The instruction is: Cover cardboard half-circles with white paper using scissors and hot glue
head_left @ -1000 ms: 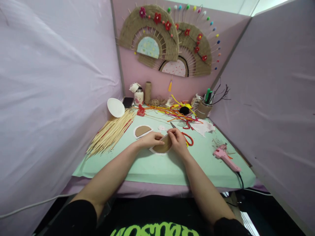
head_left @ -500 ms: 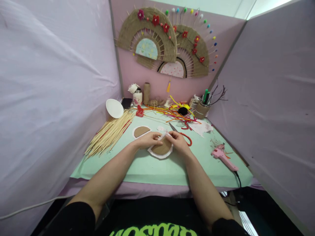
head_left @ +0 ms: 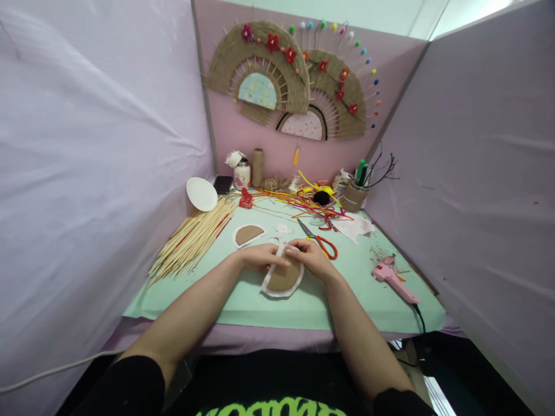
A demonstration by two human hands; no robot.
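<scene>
A brown cardboard half-circle (head_left: 282, 279) with a white border is held tilted between both hands above the mint-green tabletop. My left hand (head_left: 263, 255) grips its left, straight side, the thumb lying over the cardboard. At the upper end, my right hand (head_left: 313, 256) pinches the white border, fingers closed. A second cardboard half-circle (head_left: 248, 234) with a white margin lies flat beyond my left hand. Scissors with red handles (head_left: 326, 245) rest just past my right hand, and small white paper scraps (head_left: 284, 229) lie beside them.
Bamboo sticks (head_left: 191, 242) spread over the left side, near a white round dish (head_left: 202, 194). A pink glue gun (head_left: 395, 281) with a cord lies at right. Coloured pipe cleaners (head_left: 299, 199) and a pen holder (head_left: 354, 196) are at the back. Two woven fans (head_left: 299, 75) hang on the pink wall.
The held half-circle has turned to a steeper slant and sits slightly lower in view. My left thumb now reaches further across the cardboard. My right hand stays at its upper end.
</scene>
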